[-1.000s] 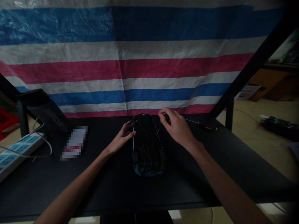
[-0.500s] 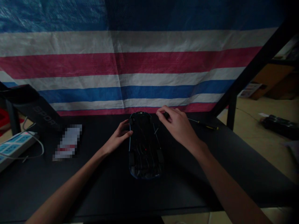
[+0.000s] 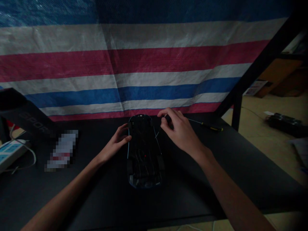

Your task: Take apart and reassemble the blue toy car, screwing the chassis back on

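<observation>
A toy car [image 3: 144, 146] lies upside down on the black table, its dark underside and wheels facing up, with a small red spot on it. My left hand [image 3: 115, 146] rests against the car's left side, thumb and fingers curled at its edge. In my right hand [image 3: 179, 131] is a screwdriver [image 3: 167, 119], its dark handle pinched between thumb and fingers. The thin shaft slants down and left towards the car's right edge; whether its tip touches the car I cannot tell.
A second screwdriver [image 3: 211, 127] with a black and yellow handle lies to the right. On the left are a power strip [image 3: 12, 152], a blurred pale packet [image 3: 63, 149] and a dark object marked SPORT [image 3: 36, 120]. A striped tarp [image 3: 149, 61] hangs behind the table.
The view has shifted slightly, so most things sit a little further left. My right fingers have moved a little on the screwdriver handle. My left hand stays at the car's side.
</observation>
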`<state>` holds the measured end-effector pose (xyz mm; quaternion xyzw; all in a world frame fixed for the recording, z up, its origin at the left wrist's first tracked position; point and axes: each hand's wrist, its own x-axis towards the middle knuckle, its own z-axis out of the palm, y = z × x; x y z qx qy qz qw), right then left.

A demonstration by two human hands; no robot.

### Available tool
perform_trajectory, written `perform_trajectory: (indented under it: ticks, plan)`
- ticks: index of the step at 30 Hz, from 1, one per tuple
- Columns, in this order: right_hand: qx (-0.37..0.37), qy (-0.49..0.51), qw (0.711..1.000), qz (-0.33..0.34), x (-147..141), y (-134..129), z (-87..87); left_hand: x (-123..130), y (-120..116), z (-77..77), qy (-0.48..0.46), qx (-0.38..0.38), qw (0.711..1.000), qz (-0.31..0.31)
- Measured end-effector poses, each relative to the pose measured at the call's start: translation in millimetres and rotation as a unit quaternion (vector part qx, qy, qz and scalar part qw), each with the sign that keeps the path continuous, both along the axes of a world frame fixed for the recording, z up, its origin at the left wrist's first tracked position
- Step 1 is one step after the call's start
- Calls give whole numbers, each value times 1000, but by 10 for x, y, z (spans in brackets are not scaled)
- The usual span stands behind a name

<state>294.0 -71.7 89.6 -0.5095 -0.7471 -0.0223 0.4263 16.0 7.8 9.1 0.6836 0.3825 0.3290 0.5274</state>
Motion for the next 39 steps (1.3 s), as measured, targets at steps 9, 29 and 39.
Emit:
perform_trajectory:
  ticks: [9, 29, 39]
  plan:
    - [-43, 2, 999, 19, -14, -64, 54, -27, -62, 12, -13, -12, 1000, 1]
    - [10, 3, 1000, -5, 10, -66, -70, -17, -104, 43, 0, -15, 1000, -16]
    - [-4, -2, 1000, -11, 64, -73, -102, -7, -117, 78, 17, -9, 1000, -15]
